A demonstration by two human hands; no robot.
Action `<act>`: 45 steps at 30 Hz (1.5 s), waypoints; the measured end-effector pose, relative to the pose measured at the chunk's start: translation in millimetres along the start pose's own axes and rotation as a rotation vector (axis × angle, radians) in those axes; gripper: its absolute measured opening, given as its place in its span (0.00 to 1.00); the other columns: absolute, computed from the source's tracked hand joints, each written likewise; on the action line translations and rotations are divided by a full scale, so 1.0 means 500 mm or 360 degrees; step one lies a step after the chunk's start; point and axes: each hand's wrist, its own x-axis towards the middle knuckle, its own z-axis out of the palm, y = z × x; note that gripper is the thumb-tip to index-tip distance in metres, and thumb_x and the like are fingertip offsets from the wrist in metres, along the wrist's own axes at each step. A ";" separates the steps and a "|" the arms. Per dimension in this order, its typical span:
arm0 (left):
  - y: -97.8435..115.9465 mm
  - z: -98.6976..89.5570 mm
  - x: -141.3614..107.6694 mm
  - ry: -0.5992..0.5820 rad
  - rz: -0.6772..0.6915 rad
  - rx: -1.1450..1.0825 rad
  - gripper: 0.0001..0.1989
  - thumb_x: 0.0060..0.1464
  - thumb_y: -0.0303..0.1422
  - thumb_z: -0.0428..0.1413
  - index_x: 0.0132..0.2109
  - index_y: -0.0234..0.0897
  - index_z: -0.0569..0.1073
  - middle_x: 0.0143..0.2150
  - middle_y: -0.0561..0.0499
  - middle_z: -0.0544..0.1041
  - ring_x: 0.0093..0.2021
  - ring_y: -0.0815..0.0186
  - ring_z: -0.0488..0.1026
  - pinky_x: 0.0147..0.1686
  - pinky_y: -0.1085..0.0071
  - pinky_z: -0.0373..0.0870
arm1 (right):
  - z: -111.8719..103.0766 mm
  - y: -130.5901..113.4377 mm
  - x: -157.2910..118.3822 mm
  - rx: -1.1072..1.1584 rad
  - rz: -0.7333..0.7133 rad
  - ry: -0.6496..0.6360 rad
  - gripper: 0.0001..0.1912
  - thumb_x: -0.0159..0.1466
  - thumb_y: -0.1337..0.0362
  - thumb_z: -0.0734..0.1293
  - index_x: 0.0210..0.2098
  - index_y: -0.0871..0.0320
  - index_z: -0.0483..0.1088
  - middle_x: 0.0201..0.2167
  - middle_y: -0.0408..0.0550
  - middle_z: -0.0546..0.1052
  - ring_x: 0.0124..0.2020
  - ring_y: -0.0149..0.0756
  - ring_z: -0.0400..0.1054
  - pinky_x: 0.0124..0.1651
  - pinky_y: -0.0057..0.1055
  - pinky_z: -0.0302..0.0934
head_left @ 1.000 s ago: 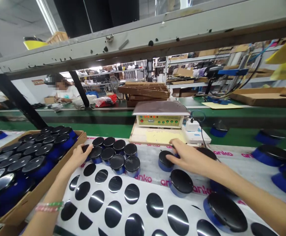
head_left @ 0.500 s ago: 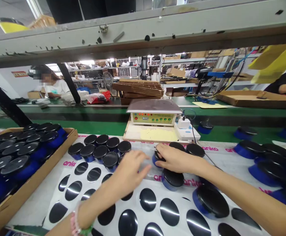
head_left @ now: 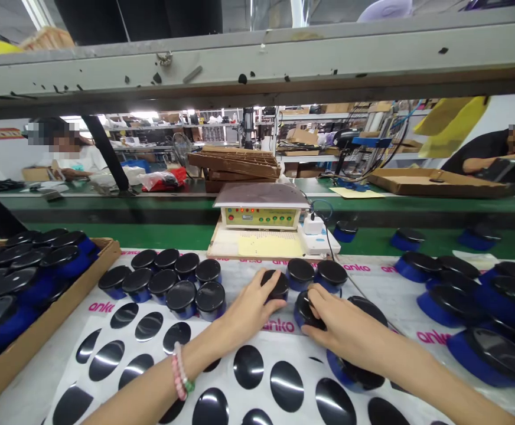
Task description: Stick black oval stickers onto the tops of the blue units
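My left hand (head_left: 251, 301) is closed round a blue round tub with a glossy black top (head_left: 276, 284), thumb and fingers at its sides. Just to its right, my right hand (head_left: 337, 313) grips another black-topped blue tub (head_left: 304, 308), partly covered by the fingers. Behind them stand two more such tubs, one black top (head_left: 300, 270) beside another (head_left: 331, 273). A larger tub (head_left: 355, 375) is partly hidden under my right wrist. Below my hands lies a white sheet bearing black glossy discs (head_left: 248, 367). Left of my left hand, several tubs (head_left: 162, 283) stand grouped.
A cardboard box (head_left: 107, 260) full of tubs stands at left. A control box (head_left: 261, 215) sits ahead with a white plug adapter (head_left: 314, 224). More tubs (head_left: 447, 304) crowd the right side. A shelf beam (head_left: 257, 71) crosses overhead. Two people sit beyond the green bench (head_left: 173, 206).
My left hand, open before, has moved onto the tub my right hand was holding. My right hand has let it go and shifted to a nearer tub on the right. The view has turned slightly right.
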 end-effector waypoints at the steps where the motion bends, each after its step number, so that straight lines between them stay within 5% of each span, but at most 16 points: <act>1: 0.003 0.002 -0.003 -0.0014 0.0005 -0.0007 0.28 0.58 0.36 0.53 0.63 0.45 0.56 0.63 0.43 0.58 0.61 0.53 0.61 0.57 0.55 0.62 | -0.006 0.008 -0.002 -0.0003 0.0006 -0.0021 0.05 0.61 0.63 0.62 0.33 0.56 0.59 0.36 0.49 0.69 0.33 0.40 0.68 0.30 0.33 0.60; 5: 0.011 -0.002 -0.011 -0.0092 -0.0007 -0.0034 0.32 0.52 0.36 0.58 0.63 0.47 0.57 0.61 0.45 0.62 0.58 0.52 0.64 0.56 0.54 0.63 | -0.035 0.026 0.024 -0.0020 0.0064 0.0150 0.11 0.65 0.55 0.59 0.31 0.55 0.58 0.31 0.48 0.69 0.31 0.40 0.67 0.30 0.33 0.58; 8: 0.011 -0.011 -0.009 -0.0116 -0.0066 -0.0061 0.41 0.50 0.39 0.60 0.66 0.43 0.49 0.61 0.41 0.63 0.59 0.50 0.63 0.56 0.52 0.62 | -0.042 0.042 0.084 -0.0053 0.0062 0.0311 0.08 0.62 0.60 0.63 0.31 0.57 0.59 0.36 0.53 0.69 0.38 0.44 0.66 0.35 0.34 0.57; 12: 0.023 -0.026 -0.010 -0.0096 -0.0115 -0.0092 0.43 0.49 0.44 0.59 0.66 0.39 0.48 0.63 0.39 0.60 0.63 0.50 0.58 0.59 0.52 0.58 | -0.036 0.065 0.150 0.0047 -0.0036 0.0259 0.12 0.52 0.65 0.70 0.29 0.57 0.61 0.32 0.49 0.69 0.34 0.41 0.66 0.33 0.30 0.56; 15: 0.042 -0.037 -0.005 0.0053 -0.0082 -0.0143 0.34 0.55 0.43 0.54 0.65 0.41 0.51 0.65 0.42 0.57 0.65 0.55 0.54 0.61 0.54 0.54 | -0.048 0.062 0.149 0.0187 -0.0074 0.0344 0.10 0.57 0.61 0.67 0.32 0.57 0.62 0.31 0.46 0.68 0.32 0.37 0.65 0.32 0.30 0.56; 18: 0.062 -0.049 0.013 0.0224 -0.0055 -0.0259 0.37 0.56 0.43 0.54 0.66 0.38 0.47 0.67 0.40 0.53 0.66 0.54 0.49 0.62 0.53 0.51 | -0.073 0.039 0.113 0.0347 -0.0138 0.0422 0.13 0.60 0.59 0.63 0.42 0.57 0.61 0.33 0.44 0.66 0.32 0.34 0.63 0.35 0.30 0.58; 23: 0.087 -0.067 0.029 0.0213 0.0101 -0.0593 0.35 0.51 0.40 0.60 0.62 0.45 0.54 0.57 0.46 0.68 0.54 0.58 0.69 0.52 0.59 0.68 | -0.101 0.008 0.058 0.1344 -0.0240 0.0299 0.24 0.59 0.58 0.65 0.53 0.53 0.58 0.35 0.42 0.64 0.38 0.34 0.64 0.41 0.31 0.61; 27: 0.102 -0.068 0.012 0.0541 0.0337 -0.0248 0.31 0.49 0.30 0.61 0.58 0.45 0.58 0.56 0.49 0.65 0.57 0.61 0.65 0.56 0.61 0.64 | -0.099 -0.004 0.053 0.1996 -0.0026 0.0274 0.18 0.60 0.51 0.63 0.45 0.55 0.62 0.35 0.44 0.65 0.40 0.37 0.65 0.40 0.32 0.64; 33: 0.108 -0.058 0.000 0.0619 0.0490 0.0038 0.30 0.49 0.25 0.58 0.56 0.44 0.55 0.54 0.47 0.63 0.56 0.60 0.65 0.55 0.60 0.65 | -0.094 -0.030 0.058 0.1580 0.0106 0.0581 0.13 0.58 0.53 0.63 0.28 0.56 0.58 0.25 0.40 0.62 0.27 0.30 0.59 0.28 0.26 0.58; 42: 0.124 -0.044 0.006 0.0629 0.0555 0.0339 0.30 0.50 0.25 0.56 0.57 0.40 0.52 0.54 0.44 0.63 0.55 0.56 0.64 0.54 0.59 0.65 | -0.067 -0.042 0.067 0.1165 0.0051 0.0867 0.17 0.61 0.54 0.60 0.23 0.55 0.52 0.23 0.38 0.60 0.26 0.29 0.56 0.30 0.26 0.56; 45: 0.113 -0.060 0.026 0.0497 0.0346 0.0381 0.37 0.47 0.28 0.57 0.61 0.40 0.49 0.52 0.45 0.61 0.54 0.57 0.64 0.53 0.63 0.65 | -0.091 -0.031 0.064 0.1149 0.0139 0.0840 0.17 0.60 0.49 0.62 0.28 0.55 0.57 0.24 0.38 0.63 0.23 0.29 0.59 0.24 0.25 0.55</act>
